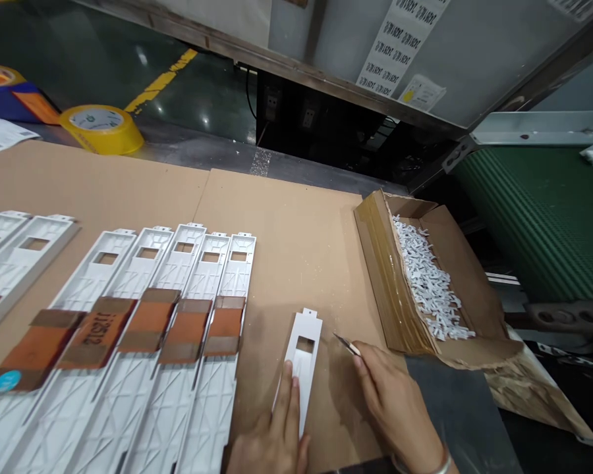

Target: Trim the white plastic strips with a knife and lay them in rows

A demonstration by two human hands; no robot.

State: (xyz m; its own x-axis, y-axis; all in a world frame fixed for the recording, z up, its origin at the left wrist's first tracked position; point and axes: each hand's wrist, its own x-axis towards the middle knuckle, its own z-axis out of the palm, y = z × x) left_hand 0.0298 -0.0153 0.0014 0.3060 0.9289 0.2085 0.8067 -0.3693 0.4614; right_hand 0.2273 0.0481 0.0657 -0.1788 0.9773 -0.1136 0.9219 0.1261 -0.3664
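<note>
A white plastic panel [305, 368] with a rectangular cut-out lies face up on the cardboard in front of me. My left hand [271, 428] rests on its lower part, fingers stretched flat along the surface and thumb by the right edge. Just right of the panel, my right hand [395, 401] is closed around a small craft knife [346, 344], whose pointed blade faces up and left, apart from the panel. Most of the knife's handle is hidden in the fingers. To the left, several similar white panels [197, 395] lie ribbed side up in a row.
Brown blocks [145, 320] with tape lie across the panels. An open cardboard box [395, 289] of small white plastic bits [432, 283] stands at the right. Behind it runs a green conveyor belt [543, 210]. A yellow tape roll [101, 130] sits at the back left.
</note>
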